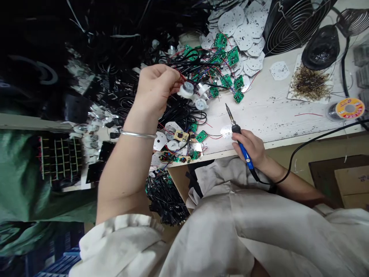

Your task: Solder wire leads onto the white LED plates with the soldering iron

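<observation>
My left hand (160,84) is closed in a pinch over the heap, with thin red wire (182,77) showing at its fingertips. Right against those fingers is a small round motor (188,87) with a white housing; I cannot tell whether it hangs from the wire. Two more white-cased motors, one of them a round motor (201,103), lie just beside it. In my right hand (252,148) is a blue-handled soldering iron (245,153), its metal tip pointing up and away over the white bench (268,104). Below the tip lies a white perforated disc (226,131).
Green circuit boards (233,56) with wires and stacked white plates (243,36) cover the back. A black fan (291,27), a solder spool (349,108) and a stained pad (309,82) stand right. The iron's black cord (305,142) crosses the front edge. Black cables (167,200) fill a box below.
</observation>
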Action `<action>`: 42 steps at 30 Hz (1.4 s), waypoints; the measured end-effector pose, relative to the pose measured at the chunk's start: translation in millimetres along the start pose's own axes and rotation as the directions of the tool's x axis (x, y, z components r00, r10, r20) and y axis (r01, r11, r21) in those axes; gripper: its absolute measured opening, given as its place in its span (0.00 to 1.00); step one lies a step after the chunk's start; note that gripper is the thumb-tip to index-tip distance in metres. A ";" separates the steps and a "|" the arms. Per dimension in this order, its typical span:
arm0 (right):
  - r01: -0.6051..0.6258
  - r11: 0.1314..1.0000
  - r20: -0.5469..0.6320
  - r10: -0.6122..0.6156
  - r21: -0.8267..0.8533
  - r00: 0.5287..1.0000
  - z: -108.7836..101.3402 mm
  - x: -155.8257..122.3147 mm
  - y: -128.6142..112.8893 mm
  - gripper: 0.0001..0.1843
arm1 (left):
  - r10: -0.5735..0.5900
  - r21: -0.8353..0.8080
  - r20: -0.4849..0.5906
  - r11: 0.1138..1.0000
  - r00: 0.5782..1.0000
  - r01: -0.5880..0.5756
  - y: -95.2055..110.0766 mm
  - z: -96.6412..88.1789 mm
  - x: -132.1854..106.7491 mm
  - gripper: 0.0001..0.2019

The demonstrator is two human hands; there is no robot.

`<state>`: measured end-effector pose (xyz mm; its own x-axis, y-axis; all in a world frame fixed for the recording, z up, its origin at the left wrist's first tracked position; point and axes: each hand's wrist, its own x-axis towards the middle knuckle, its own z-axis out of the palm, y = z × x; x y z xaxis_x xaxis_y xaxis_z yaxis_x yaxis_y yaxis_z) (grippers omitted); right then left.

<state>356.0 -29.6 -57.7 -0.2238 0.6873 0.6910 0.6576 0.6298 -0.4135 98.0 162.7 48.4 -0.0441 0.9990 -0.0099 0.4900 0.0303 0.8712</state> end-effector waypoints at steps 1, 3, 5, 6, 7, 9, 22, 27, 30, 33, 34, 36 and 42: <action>-0.002 1.000 0.000 0.002 0.005 1.000 0.3 0.1 0.0 0.19 | 0.068 0.155 -0.025 0.986 0.997 -0.063 -4.5 -1.3 3.5 0.17; 0.000 1.000 -0.003 0.000 0.009 1.000 0.8 0.5 0.2 0.20 | 0.210 0.476 -0.035 0.863 0.977 -0.169 -10.4 -8.3 8.1 0.21; 0.007 1.000 -0.011 -0.007 0.007 1.000 1.0 0.8 0.3 0.19 | 0.244 0.682 0.013 0.707 0.970 -0.187 -10.7 -18.4 8.2 0.25; 0.010 1.000 -0.014 -0.010 0.003 1.000 0.9 1.0 0.4 0.19 | 0.225 0.727 0.030 0.664 0.974 -0.176 -9.0 -23.5 6.2 0.27; 0.013 1.000 -0.015 -0.013 0.000 1.000 0.8 1.2 0.4 0.19 | 0.201 0.740 0.048 0.651 0.978 -0.170 -6.2 -28.6 2.9 0.28; 0.010 1.000 -0.014 -0.010 0.001 1.000 0.3 1.5 0.4 0.18 | 0.187 0.702 0.082 0.686 0.979 -0.190 0.5 -38.1 -6.9 0.32; 0.033 0.998 -0.005 -0.034 -0.048 0.999 1.9 -1.8 2.6 0.19 | -0.141 -0.576 0.007 0.809 0.990 0.119 28.9 12.3 -69.6 0.13; 0.006 1.000 0.011 -0.006 -0.014 1.000 3.6 -6.7 4.9 0.21 | 0.310 -0.223 -0.238 0.905 0.920 -0.362 19.3 41.4 -109.3 0.13; 0.000 1.000 0.017 0.000 -0.007 1.000 3.7 -6.7 5.0 0.22 | 0.484 0.167 -0.005 0.863 0.875 -0.477 -1.4 46.1 -134.4 0.13; 0.001 1.000 0.008 -0.001 0.006 1.000 2.7 -4.9 4.4 0.22 | 0.498 0.295 0.219 0.786 0.839 -0.543 -28.0 53.8 -151.7 0.17; -0.002 1.000 0.012 0.002 0.013 1.000 2.1 -4.5 4.4 0.22 | 0.505 0.302 0.242 0.772 0.828 -0.559 -36.0 57.7 -156.2 0.16; -0.011 1.000 0.028 0.011 0.027 1.000 0.7 -4.6 4.9 0.22 | 0.514 0.334 0.249 0.750 0.821 -0.571 -48.3 66.9 -164.2 0.15; -0.106 0.994 0.185 0.098 0.031 0.978 -2.8 -12.0 8.6 0.20 | 0.385 0.509 0.201 0.745 0.901 -0.431 -58.6 90.7 -180.8 0.14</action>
<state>366.5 -33.4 -67.9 -0.2875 0.8010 0.5251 0.6552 0.5644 -0.5022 156.2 -16.6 -45.3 0.3235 0.9184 0.2278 0.8271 -0.3914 0.4034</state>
